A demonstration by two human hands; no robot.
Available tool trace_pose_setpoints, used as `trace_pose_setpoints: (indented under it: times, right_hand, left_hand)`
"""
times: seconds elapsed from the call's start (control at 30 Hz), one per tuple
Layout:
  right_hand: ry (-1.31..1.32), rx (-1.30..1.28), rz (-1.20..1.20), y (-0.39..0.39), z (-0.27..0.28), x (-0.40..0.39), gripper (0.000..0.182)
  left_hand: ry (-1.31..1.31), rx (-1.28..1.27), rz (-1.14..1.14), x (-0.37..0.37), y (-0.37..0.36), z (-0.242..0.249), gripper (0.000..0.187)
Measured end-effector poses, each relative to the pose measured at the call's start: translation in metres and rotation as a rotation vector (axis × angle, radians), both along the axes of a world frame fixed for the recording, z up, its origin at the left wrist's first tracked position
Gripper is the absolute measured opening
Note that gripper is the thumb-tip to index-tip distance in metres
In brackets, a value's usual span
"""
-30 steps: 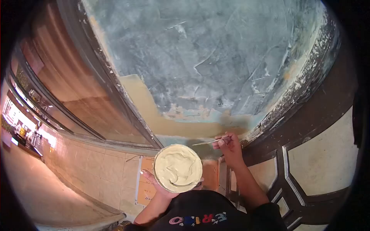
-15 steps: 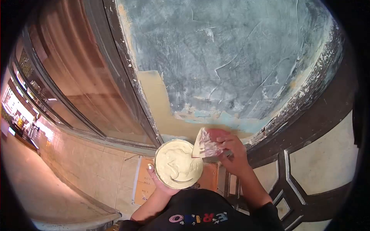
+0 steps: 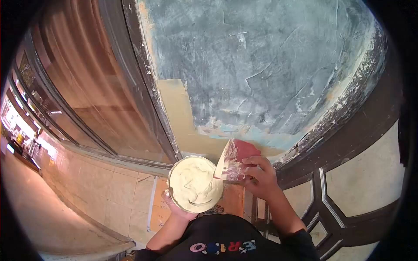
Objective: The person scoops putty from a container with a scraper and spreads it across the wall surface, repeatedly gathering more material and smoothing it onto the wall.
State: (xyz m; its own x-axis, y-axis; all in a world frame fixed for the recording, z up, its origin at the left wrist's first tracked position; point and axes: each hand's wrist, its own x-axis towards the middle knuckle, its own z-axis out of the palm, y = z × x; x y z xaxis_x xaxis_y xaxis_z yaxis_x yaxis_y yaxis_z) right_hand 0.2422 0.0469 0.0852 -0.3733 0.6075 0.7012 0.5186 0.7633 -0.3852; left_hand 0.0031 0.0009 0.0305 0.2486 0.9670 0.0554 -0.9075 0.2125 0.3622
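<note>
Right hand (image 3: 261, 179) is closed on the scraper (image 3: 233, 162), blade edge tilted down-left w/ its tip at the bowl's (image 3: 194, 184) right rim. Left hand (image 3: 174, 206) cups the bowl from below, left of the blade.

In front of me a weathered blue-grey wall (image 3: 270, 65) carries a tan patch (image 3: 176, 108). Beige floor tiles (image 3: 109, 191) lie below, and a dark door frame (image 3: 143, 87) stands left.

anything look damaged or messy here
Yes. The wall is scuffed, its paint peeling along the right edge. The scraper in the right hand is smeared, dipping into the putty tub.
</note>
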Motion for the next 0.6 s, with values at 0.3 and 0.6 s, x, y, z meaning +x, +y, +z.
trace_pose_setpoints:
  times: [0.3, 0.6]
  right_hand:
    - [0.276, -0.558, -0.064, 0.006, -0.009, 0.010, 0.022]
    - [0.084, -0.880, 0.156, 0.032, 0.002, -0.011, 0.018]
  left_hand:
    - [0.026, -0.002, 0.037, -0.005, -0.004, -0.008, 0.101]
    - [0.111, 0.119, -0.220, 0.002, 0.001, -0.004, 0.101]
